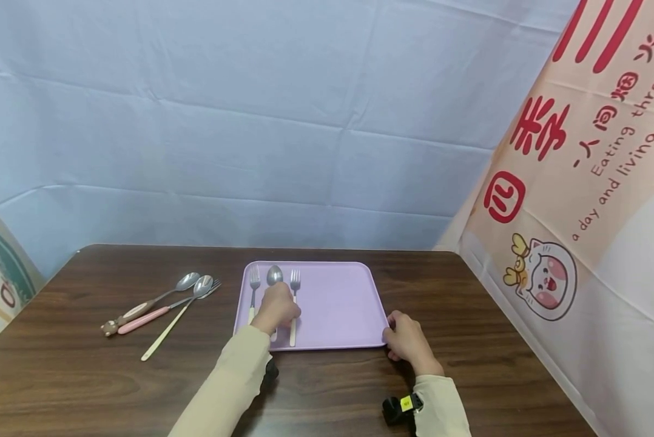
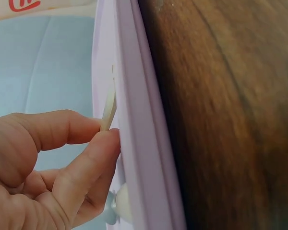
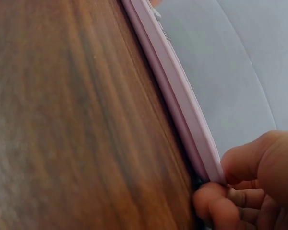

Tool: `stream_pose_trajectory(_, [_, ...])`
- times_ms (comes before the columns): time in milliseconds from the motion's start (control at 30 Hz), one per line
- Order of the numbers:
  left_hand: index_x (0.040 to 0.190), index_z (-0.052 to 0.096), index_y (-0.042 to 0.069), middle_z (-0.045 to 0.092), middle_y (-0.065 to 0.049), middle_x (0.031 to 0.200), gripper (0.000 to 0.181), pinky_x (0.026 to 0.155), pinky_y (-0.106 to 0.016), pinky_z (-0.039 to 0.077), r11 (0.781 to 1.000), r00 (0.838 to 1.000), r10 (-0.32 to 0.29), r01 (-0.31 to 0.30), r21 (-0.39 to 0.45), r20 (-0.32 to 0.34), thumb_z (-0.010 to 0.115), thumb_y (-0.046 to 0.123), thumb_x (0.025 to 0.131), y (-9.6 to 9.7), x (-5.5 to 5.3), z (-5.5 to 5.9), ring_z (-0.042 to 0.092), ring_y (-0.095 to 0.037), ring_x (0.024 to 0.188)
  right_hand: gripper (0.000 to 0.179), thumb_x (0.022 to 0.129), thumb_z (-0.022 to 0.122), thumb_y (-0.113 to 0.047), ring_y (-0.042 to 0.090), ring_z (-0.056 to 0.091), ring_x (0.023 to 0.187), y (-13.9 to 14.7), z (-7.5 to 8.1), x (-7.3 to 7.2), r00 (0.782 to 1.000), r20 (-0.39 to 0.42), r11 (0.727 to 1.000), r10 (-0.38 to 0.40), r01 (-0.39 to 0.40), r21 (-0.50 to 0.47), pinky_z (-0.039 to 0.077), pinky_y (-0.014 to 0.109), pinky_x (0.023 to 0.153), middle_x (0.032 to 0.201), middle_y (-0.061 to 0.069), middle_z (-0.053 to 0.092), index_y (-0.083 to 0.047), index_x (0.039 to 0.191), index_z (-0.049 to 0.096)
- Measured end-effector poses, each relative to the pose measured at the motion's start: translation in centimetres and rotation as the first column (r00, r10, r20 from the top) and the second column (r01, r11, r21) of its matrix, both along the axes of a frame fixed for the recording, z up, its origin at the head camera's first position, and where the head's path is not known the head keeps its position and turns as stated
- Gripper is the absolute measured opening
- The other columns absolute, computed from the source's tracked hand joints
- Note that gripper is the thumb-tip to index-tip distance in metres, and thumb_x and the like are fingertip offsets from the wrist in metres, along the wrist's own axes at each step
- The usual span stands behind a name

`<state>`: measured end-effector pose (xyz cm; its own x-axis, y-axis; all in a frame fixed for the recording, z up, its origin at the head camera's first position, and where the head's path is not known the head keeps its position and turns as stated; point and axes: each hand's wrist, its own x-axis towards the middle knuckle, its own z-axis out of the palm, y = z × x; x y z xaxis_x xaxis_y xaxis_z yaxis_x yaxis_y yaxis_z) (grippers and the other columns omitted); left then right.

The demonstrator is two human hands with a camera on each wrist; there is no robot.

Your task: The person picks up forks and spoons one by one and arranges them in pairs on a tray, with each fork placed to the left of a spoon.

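My left hand (image 1: pixel 278 308) is over the left part of a lilac tray (image 1: pixel 338 303). Thumb and finger pinch the cream handle of a fork (image 1: pixel 295 280), the rightmost utensil there; in the left wrist view its handle (image 2: pixel 109 109) stands between the fingertips beside the tray's near rim. A spoon (image 1: pixel 275 275) lies just left of this fork, its handle partly hidden by the hand. Farther left on the tray is another fork (image 1: pixel 254 279) with a cream handle. My right hand (image 1: pixel 409 341) grips the tray's near right corner, thumb at the rim and fingers curled below.
Left of the tray, a spoon with a brown bear handle (image 1: pixel 136 312), a pink-handled fork (image 1: pixel 144 318) and a cream-handled spoon (image 1: pixel 168 331) lie overlapping on the dark wooden table (image 1: pixel 114 388). A pale blue cloth (image 1: pixel 223 152) hangs behind, with a printed cloth (image 1: pixel 594 212) at right.
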<state>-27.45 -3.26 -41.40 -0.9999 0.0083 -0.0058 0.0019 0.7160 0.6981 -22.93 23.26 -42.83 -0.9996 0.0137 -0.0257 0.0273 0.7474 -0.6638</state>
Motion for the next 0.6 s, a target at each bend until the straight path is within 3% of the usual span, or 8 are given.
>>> stream_pose_trajectory(300, [0.054, 0.046, 0.008, 0.050, -0.004, 0.049, 0.021, 0.041, -0.025, 0.045, 0.999, 1.000, 0.018, -0.019, -0.035, -0.017, 0.061, -0.006, 0.059, 0.24, -0.42, -0.01, 0.052, -0.017, 0.043, 0.014, 0.082, 0.051, 0.001, 0.017, 0.055, 0.042, 0.23, -0.61, -0.45, 1.000, 0.014, 1.000, 0.001, -0.001, -0.014, 0.048, 0.030, 0.040, 0.060, 0.010, 0.052, 0.004, 0.096, 0.053])
stream_pose_trajectory(600, [0.059, 0.048, 0.005, 0.053, -0.008, 0.056, 0.018, 0.039, -0.023, 0.045, 0.999, 1.000, 0.025, -0.025, -0.022, -0.017, 0.059, -0.008, 0.062, 0.56, -0.71, 0.01, 0.054, -0.015, 0.039, 0.015, 0.082, 0.051, 0.002, 0.017, 0.054, 0.041, 0.05, -0.07, -0.13, 1.000, 0.020, 1.000, -0.004, 0.004, -0.017, 0.048, 0.030, 0.040, 0.059, 0.009, 0.052, 0.005, 0.097, 0.053])
